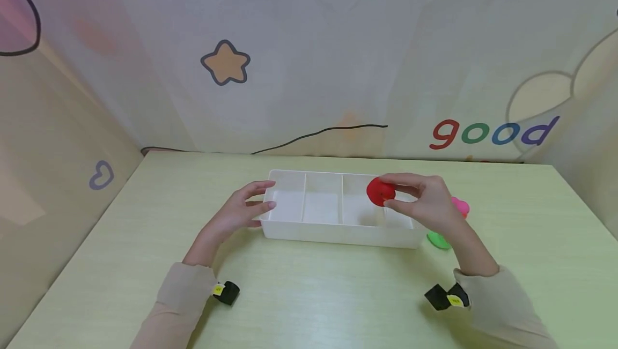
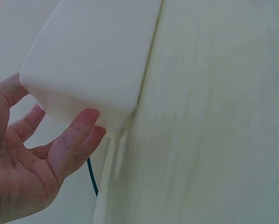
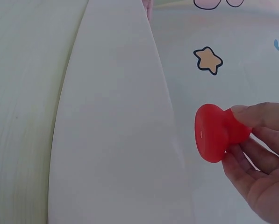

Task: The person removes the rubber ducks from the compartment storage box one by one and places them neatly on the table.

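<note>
A long white divided box lies across the table, its compartments facing up. My left hand holds the box's left end, fingertips and thumb at the rim; the left wrist view shows fingers against the end wall. Over the box's right part, my right hand pinches a red knob-shaped piece between thumb and fingers. In the right wrist view this red piece has a broad rounded base, a narrow waist and a smaller end in the fingers. It is held above the rim.
Right of the box, partly behind my right wrist, a green round piece and a pink piece lie on the pale table. A printed cloth wall stands at the table's back edge.
</note>
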Tool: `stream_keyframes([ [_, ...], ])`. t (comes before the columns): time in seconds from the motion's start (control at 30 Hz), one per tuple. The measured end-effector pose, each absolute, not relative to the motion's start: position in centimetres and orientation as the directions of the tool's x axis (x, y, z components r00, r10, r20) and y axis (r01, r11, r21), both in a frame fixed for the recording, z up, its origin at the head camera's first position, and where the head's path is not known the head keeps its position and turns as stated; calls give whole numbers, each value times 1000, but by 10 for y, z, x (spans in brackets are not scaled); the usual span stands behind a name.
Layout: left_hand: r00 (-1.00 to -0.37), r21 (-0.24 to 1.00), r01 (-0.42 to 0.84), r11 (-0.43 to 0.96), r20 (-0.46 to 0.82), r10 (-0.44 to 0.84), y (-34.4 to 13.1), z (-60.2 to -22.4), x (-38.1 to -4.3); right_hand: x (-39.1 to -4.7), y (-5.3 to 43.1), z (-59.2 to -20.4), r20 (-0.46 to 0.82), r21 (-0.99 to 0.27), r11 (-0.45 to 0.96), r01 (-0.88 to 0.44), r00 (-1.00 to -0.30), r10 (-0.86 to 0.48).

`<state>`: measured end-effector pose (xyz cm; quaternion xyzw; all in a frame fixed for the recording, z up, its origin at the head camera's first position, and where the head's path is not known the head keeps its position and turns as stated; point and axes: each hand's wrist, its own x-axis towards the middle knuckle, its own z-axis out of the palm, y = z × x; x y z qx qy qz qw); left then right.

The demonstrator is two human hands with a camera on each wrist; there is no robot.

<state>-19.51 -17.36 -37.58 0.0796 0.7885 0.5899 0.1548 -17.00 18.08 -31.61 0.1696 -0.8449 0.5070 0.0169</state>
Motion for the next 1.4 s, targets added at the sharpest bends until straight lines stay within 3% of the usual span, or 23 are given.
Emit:
stream_keyframes([
  [0.97,-941,953,-70,294,-161,298,-174,-377,-196,-147,257,-325,246,-747,605,-277,-960,-136],
  [1.4,-941,951,-68,301,-162,299,-174,-378,-197,-142,288,-337,191,-755,628,-191,-979,-69],
])
